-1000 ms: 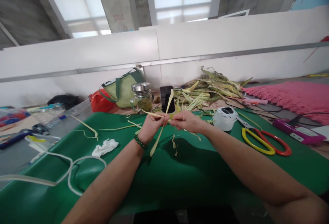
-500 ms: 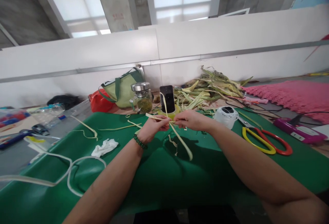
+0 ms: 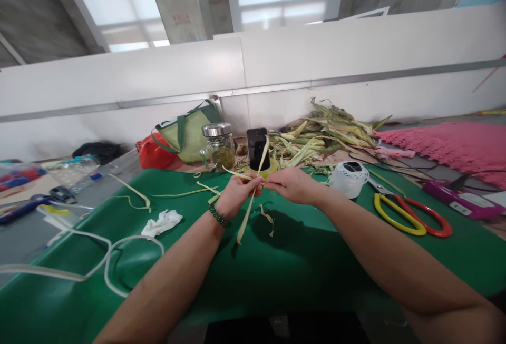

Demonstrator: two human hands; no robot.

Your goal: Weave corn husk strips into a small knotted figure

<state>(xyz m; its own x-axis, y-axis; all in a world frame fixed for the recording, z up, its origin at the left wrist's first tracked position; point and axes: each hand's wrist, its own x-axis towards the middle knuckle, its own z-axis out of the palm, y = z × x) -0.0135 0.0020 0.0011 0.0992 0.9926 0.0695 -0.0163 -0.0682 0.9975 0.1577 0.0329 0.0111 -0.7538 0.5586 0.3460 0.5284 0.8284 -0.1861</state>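
Note:
Both my hands meet above a green mat point(image 3: 276, 270). My left hand point(image 3: 236, 195), with a dark bead bracelet on its wrist, is closed in a pinch on pale yellow leaf strips point(image 3: 247, 215). My right hand point(image 3: 292, 185) pinches the same strips from the right. One strip hangs down to the lower left, another sticks up in front of a black phone point(image 3: 256, 148) that stands upright behind my hands.
A pile of corn husks point(image 3: 320, 136) lies at the back. A glass jar point(image 3: 218, 147), a green bag point(image 3: 185, 133), a white thread spool point(image 3: 348, 178), yellow and red scissors point(image 3: 411, 220), a crumpled tissue point(image 3: 161, 224), a white cord point(image 3: 98, 259) and a pink mat point(image 3: 446, 146) surround the work.
The hanging strip swung from the lower right back to the lower left. A strip now stands up in front of the phone again. My hands stayed close together.

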